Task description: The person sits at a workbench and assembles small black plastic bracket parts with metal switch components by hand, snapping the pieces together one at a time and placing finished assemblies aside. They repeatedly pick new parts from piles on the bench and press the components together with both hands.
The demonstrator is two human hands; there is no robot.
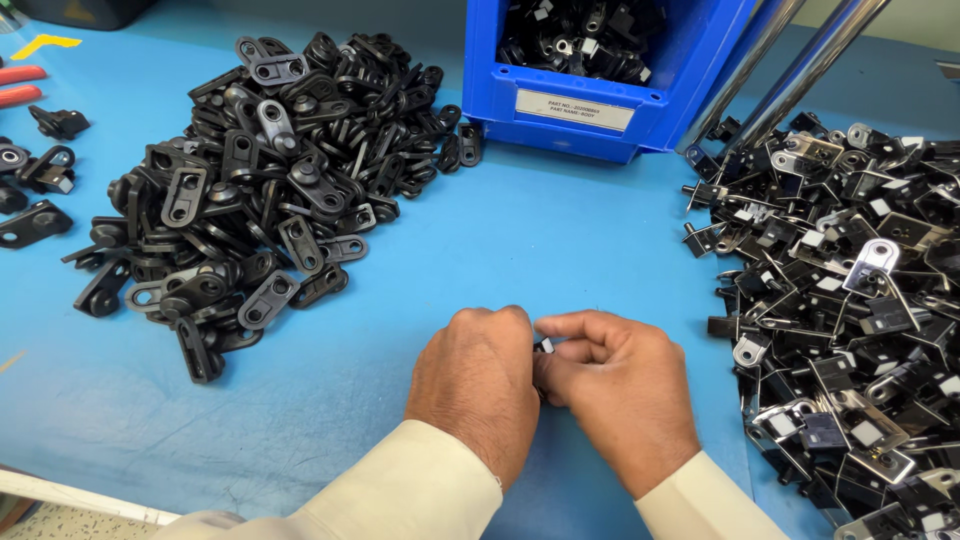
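Head view, left hand (478, 385), right hand (618, 385), both grips closed on small black part (545, 346) between fingertips

bright, even overhead light; soft shadows under the hands, mild glare on the metal poles (800, 70), everything sharp.

Two hands, left hand (478, 385) and right hand (618, 392), share one small black part (545, 347); two uncountable part heaps flank them, one blue bin (590, 100) beyond.
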